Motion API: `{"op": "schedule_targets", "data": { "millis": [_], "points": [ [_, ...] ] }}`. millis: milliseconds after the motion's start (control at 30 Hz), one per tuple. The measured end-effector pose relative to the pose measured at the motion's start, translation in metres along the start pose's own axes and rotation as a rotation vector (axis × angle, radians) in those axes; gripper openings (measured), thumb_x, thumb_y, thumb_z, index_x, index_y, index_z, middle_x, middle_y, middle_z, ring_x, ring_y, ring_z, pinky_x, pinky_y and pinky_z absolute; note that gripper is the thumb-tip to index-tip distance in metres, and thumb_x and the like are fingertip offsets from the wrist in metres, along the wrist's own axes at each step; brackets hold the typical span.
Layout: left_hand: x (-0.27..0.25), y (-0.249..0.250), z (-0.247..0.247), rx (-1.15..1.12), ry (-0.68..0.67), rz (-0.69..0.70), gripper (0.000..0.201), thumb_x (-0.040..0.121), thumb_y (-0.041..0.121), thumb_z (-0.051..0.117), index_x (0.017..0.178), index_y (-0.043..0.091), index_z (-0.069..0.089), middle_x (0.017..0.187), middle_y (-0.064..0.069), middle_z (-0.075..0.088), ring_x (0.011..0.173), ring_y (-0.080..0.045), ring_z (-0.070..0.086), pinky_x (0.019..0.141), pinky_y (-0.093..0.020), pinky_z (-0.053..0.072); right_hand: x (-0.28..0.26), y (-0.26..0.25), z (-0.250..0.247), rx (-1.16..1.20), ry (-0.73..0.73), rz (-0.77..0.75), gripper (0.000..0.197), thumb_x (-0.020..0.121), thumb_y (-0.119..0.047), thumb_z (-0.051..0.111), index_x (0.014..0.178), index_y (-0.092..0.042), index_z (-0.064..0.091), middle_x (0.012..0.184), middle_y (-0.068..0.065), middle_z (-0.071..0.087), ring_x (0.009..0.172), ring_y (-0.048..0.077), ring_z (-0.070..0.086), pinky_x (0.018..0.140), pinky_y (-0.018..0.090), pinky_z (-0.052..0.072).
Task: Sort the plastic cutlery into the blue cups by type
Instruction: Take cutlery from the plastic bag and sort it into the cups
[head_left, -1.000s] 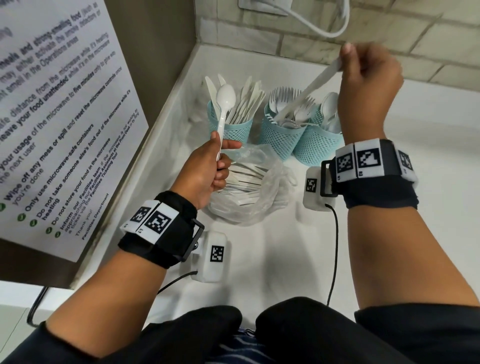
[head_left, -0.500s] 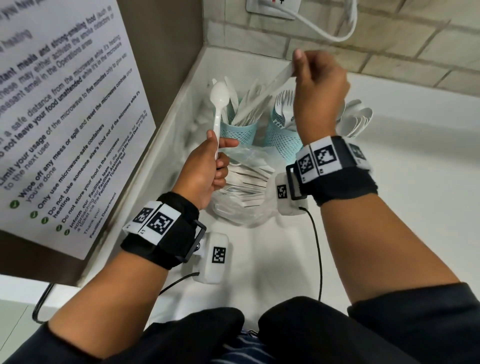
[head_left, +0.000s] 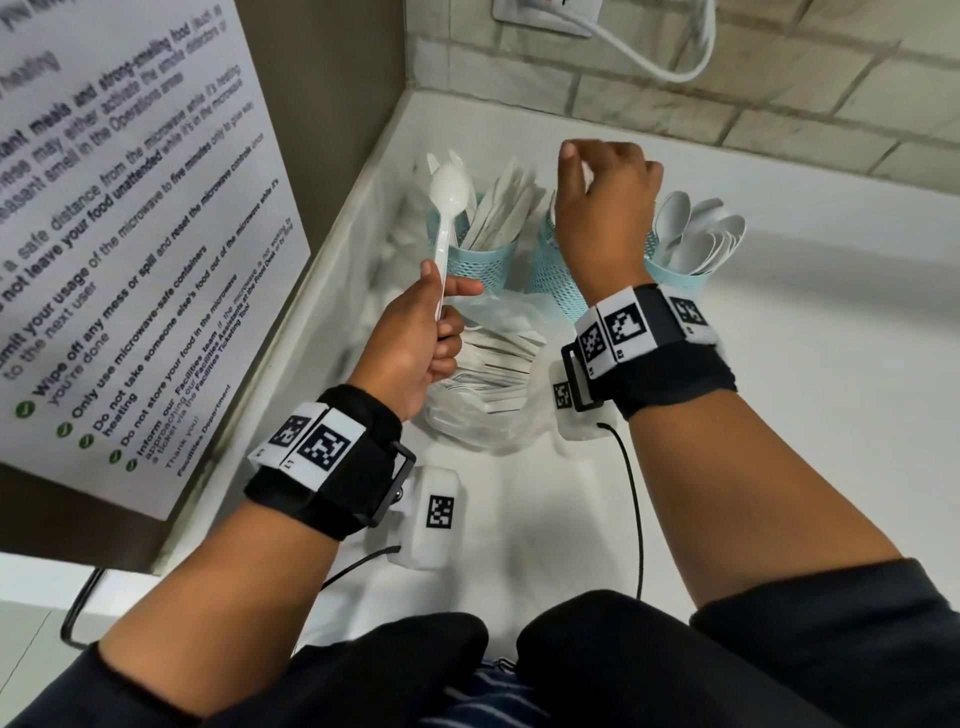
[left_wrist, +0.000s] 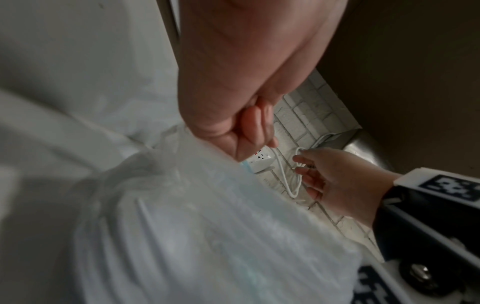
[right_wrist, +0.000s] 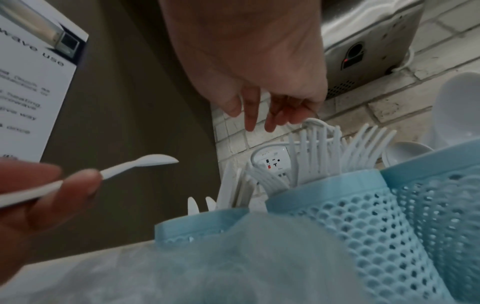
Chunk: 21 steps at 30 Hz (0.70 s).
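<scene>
My left hand (head_left: 441, 317) grips a white plastic spoon (head_left: 445, 208) by the handle and holds it upright in front of the left blue cup (head_left: 480, 267), which holds knives (head_left: 501, 208). The right wrist view shows the spoon (right_wrist: 145, 162) pinched in the left hand's fingers (right_wrist: 52, 185). My right hand (head_left: 602, 208) hovers over the middle blue cup (head_left: 553, 283), its fingers (right_wrist: 259, 115) relaxed and empty just above the forks (right_wrist: 337, 148). The right blue cup (head_left: 675, 275) holds spoons (head_left: 696, 234). A clear plastic bag (head_left: 493, 395) of mixed cutlery lies in front of the cups.
A printed notice (head_left: 130, 234) on a brown panel closes off the left side. The tiled wall (head_left: 779, 104) behind carries a socket with a white cable (head_left: 675, 67). White counter (head_left: 805, 415) stretches to the right. Black cables (head_left: 631, 499) hang from my wrist cameras.
My right hand carried a knife leftward to the knife cup and let it go; it is now empty over the middle cup. The left hand still holds its spoon.
</scene>
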<state>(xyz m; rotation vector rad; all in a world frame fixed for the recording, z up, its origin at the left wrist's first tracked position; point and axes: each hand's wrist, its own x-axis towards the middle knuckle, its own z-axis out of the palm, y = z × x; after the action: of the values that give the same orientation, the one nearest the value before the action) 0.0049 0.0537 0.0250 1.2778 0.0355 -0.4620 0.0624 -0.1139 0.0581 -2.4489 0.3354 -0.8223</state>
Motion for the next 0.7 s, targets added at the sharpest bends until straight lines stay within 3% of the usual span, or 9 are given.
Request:
{"op": "schedule_targets", "data": {
  "millis": [100, 233, 333, 400, 500, 567, 633, 700],
  "points": [
    [-0.001, 0.000, 0.002, 0.048, -0.049, 0.036, 0.044, 0.100, 0.045, 0.024, 0.092, 0.022, 0.061, 0.049, 0.011, 0.030, 0.042, -0.003, 0.021, 0.041, -0.016, 0.016, -0.003, -0.009, -0.010, 0.240, 0.111, 0.019, 0.031, 0.092, -0.032, 0.047, 0.108, -0.012, 0.065, 0.100, 0.008, 0.063, 0.090, 0.016, 0.057, 0.077, 0.020, 0.034],
    [-0.003, 0.002, 0.010, 0.157, -0.074, 0.093, 0.039, 0.101, 0.039, 0.025, 0.096, 0.024, 0.060, 0.055, 0.010, 0.029, 0.047, -0.005, 0.022, 0.044, -0.018, 0.019, -0.013, -0.026, -0.024, 0.371, -0.104, 0.031, 0.038, 0.090, -0.045, 0.054, 0.111, -0.013, 0.061, 0.066, -0.004, 0.062, 0.063, 0.008, 0.059, 0.065, 0.021, 0.044],
    [-0.002, 0.002, 0.019, 0.283, -0.081, 0.121, 0.034, 0.101, 0.036, 0.028, 0.100, 0.023, 0.059, 0.059, 0.009, 0.030, 0.046, -0.003, 0.025, 0.045, -0.016, 0.022, -0.019, -0.030, -0.026, 0.421, -0.224, 0.051, 0.039, 0.090, -0.045, 0.054, 0.113, -0.013, 0.059, 0.073, 0.007, 0.069, 0.050, 0.007, 0.057, 0.056, 0.022, 0.046],
    [-0.001, 0.002, 0.025, 0.381, -0.068, 0.129, 0.033, 0.101, 0.035, 0.030, 0.106, 0.021, 0.059, 0.063, 0.007, 0.033, 0.048, -0.004, 0.029, 0.045, -0.016, 0.026, -0.021, -0.026, -0.027, 0.510, -0.256, 0.099, 0.028, 0.094, -0.036, 0.052, 0.106, -0.012, 0.058, 0.074, 0.010, 0.068, 0.040, 0.007, 0.053, 0.045, 0.020, 0.041],
    [0.001, 0.004, 0.029, 0.486, -0.034, 0.172, 0.035, 0.100, 0.033, 0.032, 0.112, 0.017, 0.061, 0.075, -0.005, 0.053, 0.063, -0.021, 0.047, 0.053, -0.016, 0.031, -0.021, -0.017, -0.030, 0.614, -0.270, 0.206, 0.013, 0.096, -0.027, 0.047, 0.091, -0.017, 0.052, 0.070, 0.003, 0.064, 0.036, 0.007, 0.050, 0.039, 0.019, 0.037],
    [0.000, 0.003, 0.031, 0.584, -0.011, 0.219, 0.035, 0.100, 0.031, 0.034, 0.115, 0.014, 0.061, 0.091, -0.008, 0.060, 0.082, -0.029, 0.051, 0.061, -0.015, 0.033, -0.015, -0.010, -0.037, 0.655, -0.193, 0.266, 0.014, 0.097, -0.026, 0.046, 0.085, -0.020, 0.049, 0.069, 0.003, 0.063, 0.037, 0.008, 0.050, 0.039, 0.019, 0.037],
    [0.000, 0.002, 0.028, 0.728, 0.049, 0.272, 0.030, 0.099, 0.030, 0.038, 0.112, 0.013, 0.060, 0.081, 0.005, 0.056, 0.079, -0.017, 0.051, 0.065, -0.020, 0.037, -0.007, -0.002, -0.051, 0.705, -0.013, 0.307, 0.016, 0.097, -0.024, 0.046, 0.081, -0.022, 0.046, 0.071, 0.004, 0.061, 0.041, 0.011, 0.051, 0.039, 0.019, 0.037],
    [0.005, 0.001, 0.022, 0.829, 0.119, 0.331, 0.023, 0.096, 0.027, 0.046, 0.108, 0.013, 0.060, 0.089, 0.002, 0.058, 0.087, -0.017, 0.054, 0.078, -0.025, 0.040, 0.002, 0.007, -0.069, 0.737, 0.238, 0.272, 0.016, 0.097, -0.022, 0.045, 0.081, -0.022, 0.043, 0.075, 0.006, 0.059, 0.050, 0.014, 0.051, 0.043, 0.021, 0.039]
  ]
}}
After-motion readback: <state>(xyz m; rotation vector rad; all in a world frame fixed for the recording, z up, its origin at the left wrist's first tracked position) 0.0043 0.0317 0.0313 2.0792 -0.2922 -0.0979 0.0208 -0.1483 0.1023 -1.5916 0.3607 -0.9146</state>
